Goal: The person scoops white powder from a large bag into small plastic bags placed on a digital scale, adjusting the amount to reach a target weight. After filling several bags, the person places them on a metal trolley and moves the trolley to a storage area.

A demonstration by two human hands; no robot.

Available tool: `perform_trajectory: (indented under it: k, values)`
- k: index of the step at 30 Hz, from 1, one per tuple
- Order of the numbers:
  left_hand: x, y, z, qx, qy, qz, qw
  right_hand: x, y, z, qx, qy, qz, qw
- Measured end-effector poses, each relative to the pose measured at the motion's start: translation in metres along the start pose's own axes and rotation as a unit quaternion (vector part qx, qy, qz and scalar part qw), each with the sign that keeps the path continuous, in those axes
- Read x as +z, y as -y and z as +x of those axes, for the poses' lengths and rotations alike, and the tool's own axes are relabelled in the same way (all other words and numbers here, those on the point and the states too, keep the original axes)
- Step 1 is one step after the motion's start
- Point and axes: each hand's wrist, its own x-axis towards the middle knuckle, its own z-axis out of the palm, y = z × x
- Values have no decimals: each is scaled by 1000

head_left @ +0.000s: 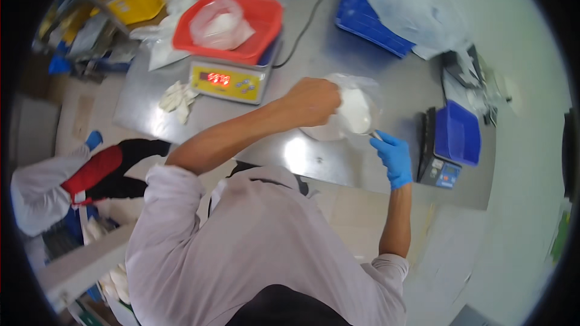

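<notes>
My bare left hand is closed on the edge of a clear plastic bag on the steel table. White powder shows at the bag's mouth, beside my knuckles. In a blue glove, my right hand grips the thin handle of a spoon at the near right side of the bag. The spoon's bowl cannot be told apart from the white powder. My left fingertips are partly hidden behind the hand.
A yellow scale carries a red tray with a bag of white powder. On the right, a black scale bears a blue tray. A blue crate stands behind. Crumpled gloves lie left; another person stands beyond.
</notes>
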Motion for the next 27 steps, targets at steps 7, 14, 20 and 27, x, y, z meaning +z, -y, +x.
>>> perform_trajectory:
  k: [7,14,20,27]
  values:
    - [-8,-10,23,95,-352,-46,930,-16,-3,-31,52,-43,42,997]
    - [-14,-6,37,-82,-66,-35,994,-43,15,-72,63,-89,23,994]
    - [-18,46,27,-54,-100,-136,984,-42,53,-109,29,-108,27,993]
    - [-97,189,-75,-102,-383,-318,861,30,127,-110,19,-114,51,992]
